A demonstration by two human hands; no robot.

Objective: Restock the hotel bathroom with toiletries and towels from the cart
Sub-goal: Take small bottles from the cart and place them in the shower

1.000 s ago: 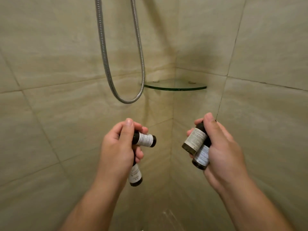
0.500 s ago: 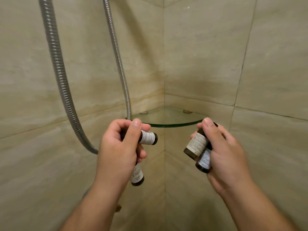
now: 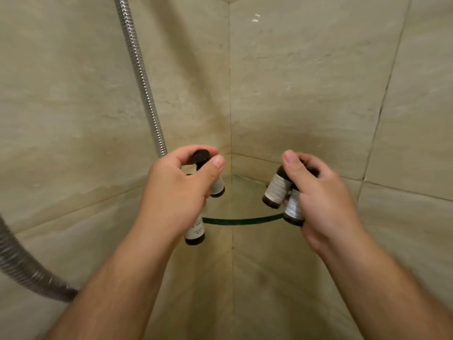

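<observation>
Firstly, in the left hand the upper bottle is pinched near its black cap between thumb and forefinger. Its long axis is nearly upright, with the cap uppermost and the base tipped down and slightly right over the glass shelf. Whether that base touches the glass cannot be told. The lower bottle is gripped beneath the palm by fingers that are hidden. It hangs upright, base down, in front of the shelf's green rim.

In the right hand the third bottle and the fourth bottle are clamped side by side. The thumb is pressed across their necks and the other fingers are curled behind. Both are tilted, caps up and right, bases down and left, above the shelf's right end.

Four small dark bottles with pale labels are counted, two to each hand. One shelf is fixed in the corner of the tiled walls, and one shower hose is hung down the left wall.
</observation>
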